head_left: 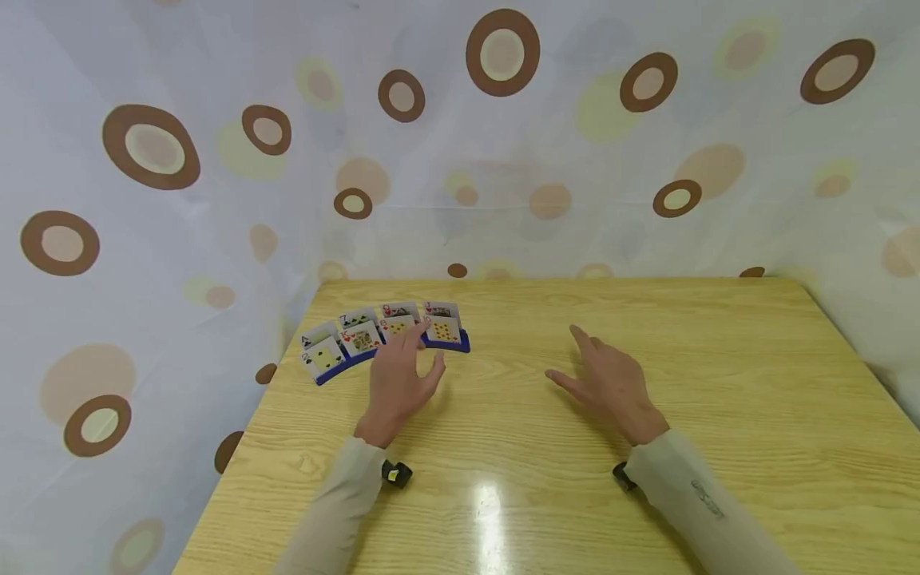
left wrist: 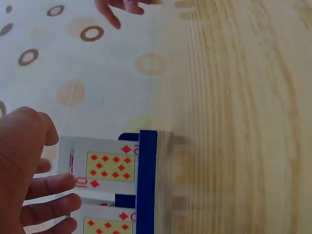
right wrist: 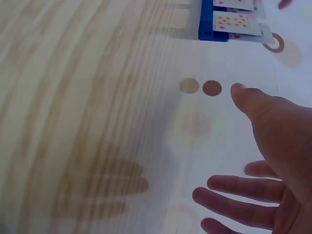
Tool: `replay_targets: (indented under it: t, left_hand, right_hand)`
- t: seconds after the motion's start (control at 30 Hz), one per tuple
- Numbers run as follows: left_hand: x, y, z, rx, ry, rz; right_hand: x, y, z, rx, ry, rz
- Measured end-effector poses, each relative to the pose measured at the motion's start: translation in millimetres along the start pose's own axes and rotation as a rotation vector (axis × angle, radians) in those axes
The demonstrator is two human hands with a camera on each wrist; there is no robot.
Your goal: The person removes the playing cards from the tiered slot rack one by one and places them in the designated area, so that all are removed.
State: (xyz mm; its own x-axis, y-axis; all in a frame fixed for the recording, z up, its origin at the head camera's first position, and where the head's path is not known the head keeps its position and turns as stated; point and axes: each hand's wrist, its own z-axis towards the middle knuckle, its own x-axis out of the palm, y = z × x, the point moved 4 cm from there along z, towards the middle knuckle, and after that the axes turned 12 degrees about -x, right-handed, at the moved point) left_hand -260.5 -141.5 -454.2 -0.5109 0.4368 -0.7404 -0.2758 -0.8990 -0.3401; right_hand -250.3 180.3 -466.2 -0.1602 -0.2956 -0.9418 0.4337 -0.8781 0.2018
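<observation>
Circle-patterned backdrop (head_left: 611,231) is enclosing a wood-grained, glossy desk (head_left: 719,383). Left hand (head_left: 398,379): is hovering with fingers loosely parted by playing cards (head_left: 361,339), contact unclear. Right hand (head_left: 614,387): is hovering, fingers extended, well apart. Rectangular cards are standing two-tiered in a curved blue holder (left wrist: 147,183), desk's far left.

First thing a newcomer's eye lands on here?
Probably the playing cards, fanned in two rows in a curved blue holder on the table's far left, close to the left hand. Next, likely the brown-ringed backdrop behind the table.
</observation>
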Motion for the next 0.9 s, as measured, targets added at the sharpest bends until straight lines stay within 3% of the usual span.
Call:
replay_targets:
  t: [0.07, 0.17, 0.33, 0.5, 0.67, 0.9]
  left_hand:
    - [-8.0, 10.2, -2.4, -0.005, -0.016, -0.033]
    - [-16.6, 29.0, -6.9, -0.067, 0.019, -0.017]
    - [-29.0, 63.6, -21.1, -0.224, 0.084, 0.039]
    - [-41.0, 93.2, -37.1, -0.385, 0.122, -0.005]
    - [-50.6, 114.2, -44.8, -0.508, 0.142, -0.044]
    - [-66.9, 141.7, -57.3, -0.695, 0.178, 0.04]
  right_hand:
    - [2.1, 4.9, 6.3, -0.004, 0.033, 0.022]
    - [6.1, 11.7, 16.2, -0.028, 0.021, 0.035]
    - [21.6, 23.8, 30.8, -0.036, 0.058, 0.076]
    - [37.9, 37.9, 42.4, -0.043, 0.119, 0.128]
    - [43.2, 47.1, 55.4, -0.061, 0.1, 0.109]
    - [49.4, 58.3, 73.4, -0.069, 0.141, 0.108]
